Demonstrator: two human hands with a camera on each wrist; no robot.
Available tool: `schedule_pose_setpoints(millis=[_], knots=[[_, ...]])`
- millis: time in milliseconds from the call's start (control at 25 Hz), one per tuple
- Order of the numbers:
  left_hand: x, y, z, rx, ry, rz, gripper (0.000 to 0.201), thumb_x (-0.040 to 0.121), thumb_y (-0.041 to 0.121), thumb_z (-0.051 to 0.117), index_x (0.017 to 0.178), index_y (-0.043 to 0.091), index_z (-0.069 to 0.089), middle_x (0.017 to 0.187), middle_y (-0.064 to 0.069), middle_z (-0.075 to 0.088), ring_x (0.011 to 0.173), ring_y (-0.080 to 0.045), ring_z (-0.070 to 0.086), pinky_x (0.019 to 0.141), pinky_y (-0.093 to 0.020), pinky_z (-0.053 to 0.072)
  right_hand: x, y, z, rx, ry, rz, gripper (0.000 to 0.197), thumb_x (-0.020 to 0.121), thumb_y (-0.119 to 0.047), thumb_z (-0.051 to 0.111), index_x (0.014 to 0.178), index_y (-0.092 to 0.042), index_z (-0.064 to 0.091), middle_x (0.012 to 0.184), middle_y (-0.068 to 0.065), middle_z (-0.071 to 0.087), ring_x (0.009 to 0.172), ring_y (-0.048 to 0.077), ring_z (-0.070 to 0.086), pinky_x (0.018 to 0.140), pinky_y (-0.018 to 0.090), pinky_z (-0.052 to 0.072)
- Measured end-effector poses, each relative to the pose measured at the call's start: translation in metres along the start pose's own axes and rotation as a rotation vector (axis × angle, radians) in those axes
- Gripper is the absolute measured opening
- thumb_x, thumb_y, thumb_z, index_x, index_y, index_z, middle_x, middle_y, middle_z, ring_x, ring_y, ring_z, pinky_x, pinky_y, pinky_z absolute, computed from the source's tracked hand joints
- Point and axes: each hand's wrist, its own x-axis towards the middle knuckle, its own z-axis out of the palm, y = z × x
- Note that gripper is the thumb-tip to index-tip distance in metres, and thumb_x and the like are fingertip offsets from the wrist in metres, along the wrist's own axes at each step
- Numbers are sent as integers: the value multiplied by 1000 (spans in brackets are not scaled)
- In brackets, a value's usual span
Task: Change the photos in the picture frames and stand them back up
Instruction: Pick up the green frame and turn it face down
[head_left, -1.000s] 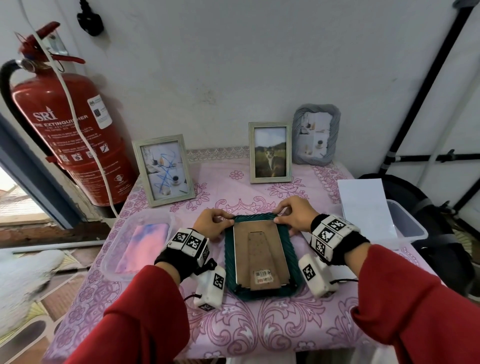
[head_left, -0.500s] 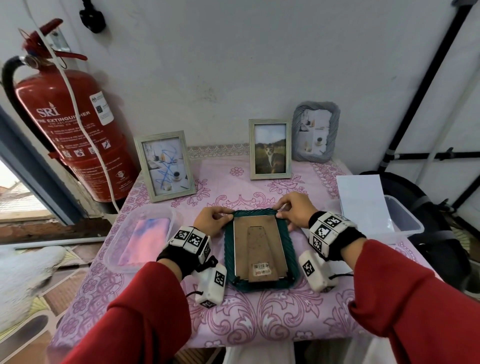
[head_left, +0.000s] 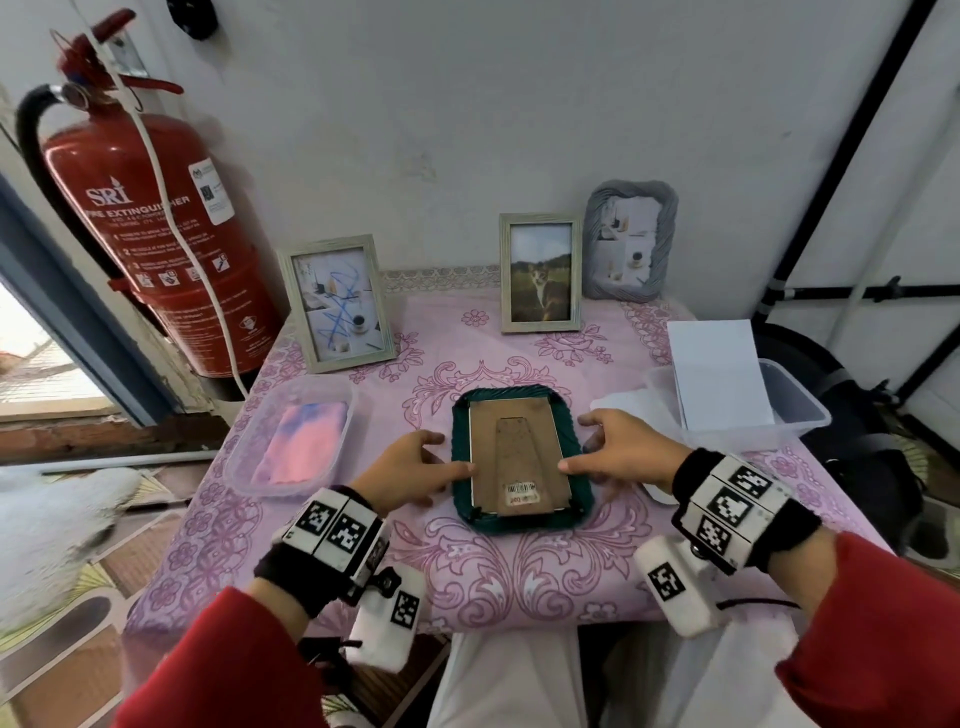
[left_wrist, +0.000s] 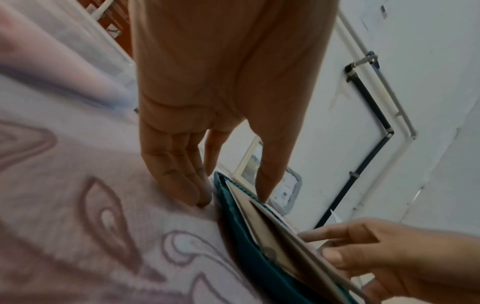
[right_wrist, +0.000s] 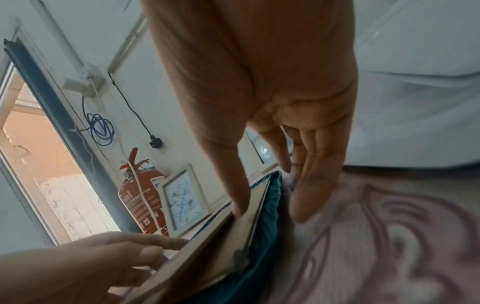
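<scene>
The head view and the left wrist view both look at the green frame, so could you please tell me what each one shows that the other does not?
Only the head view shows the fire extinguisher, the scribbled photo frame, the tub with pink cloth, the white sheets and the barcode sticker.

Only the left wrist view shows the cardboard backing from the side, seemingly lifted off the frame's edge, with the left thumb on it.

Both show the green frame, left hand, right hand, cat photo frame, grey frame and pink tablecloth.

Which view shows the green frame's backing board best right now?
The head view: the whole backing board lies face-up in the green frame, barcode sticker visible. Both wrist views catch only its edge at a steep angle, blurred, with a thumb on it.
</scene>
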Motion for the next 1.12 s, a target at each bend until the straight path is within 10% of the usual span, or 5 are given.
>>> schedule_pose_setpoints(millis=[440,1120], knots=[[-5,-17,10,-105,-31,123,78,68,6,81,135,10,41,83,3,50,72,-8,50,68,-16,47,-23,1,10,260,-137,51,90,73,7,72,144,-17,22,87,10,48,53,24,65,51,31,59],[-9,-13,16,-114,-58,221,52,81,-5,63,128,10,48,71,0,51,56,-4,52,51,-11,47,-23,14,20,390,-99,42,82,83,9,59,148,-22,19,86,16,54,58,29,66,65,39,59]])
